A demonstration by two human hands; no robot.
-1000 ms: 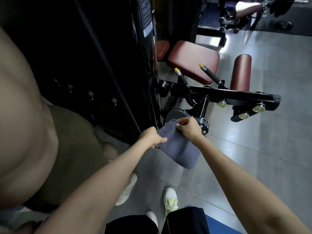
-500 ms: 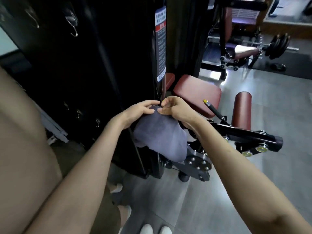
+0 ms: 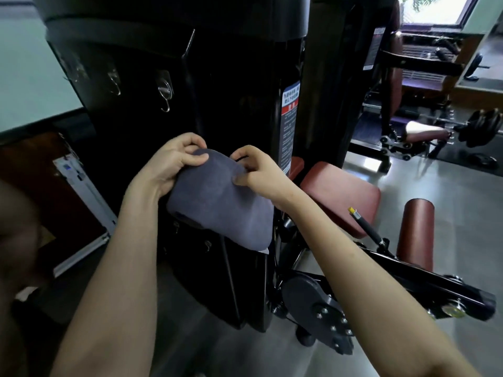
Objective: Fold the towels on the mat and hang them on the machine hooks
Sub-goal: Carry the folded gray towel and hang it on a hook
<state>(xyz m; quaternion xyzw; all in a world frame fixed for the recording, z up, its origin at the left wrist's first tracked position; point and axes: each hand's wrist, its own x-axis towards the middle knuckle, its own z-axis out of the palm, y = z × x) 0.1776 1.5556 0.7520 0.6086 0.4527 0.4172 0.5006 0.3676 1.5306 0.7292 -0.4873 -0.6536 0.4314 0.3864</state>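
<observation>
Lifted higher against the machine (image 3: 231,77) than half a second ago. Left to right: bare hook (image 3: 164,95) above; left hand (image 3: 171,164) curled on the folded grey towel (image 3: 217,208); right hand (image 3: 258,170) pinching its top corner. Folding apparently done; hanging likely next, further up-left.

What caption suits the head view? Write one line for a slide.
Left hand and right hand grip a grey towel before the black machine, below a metal hook.
</observation>
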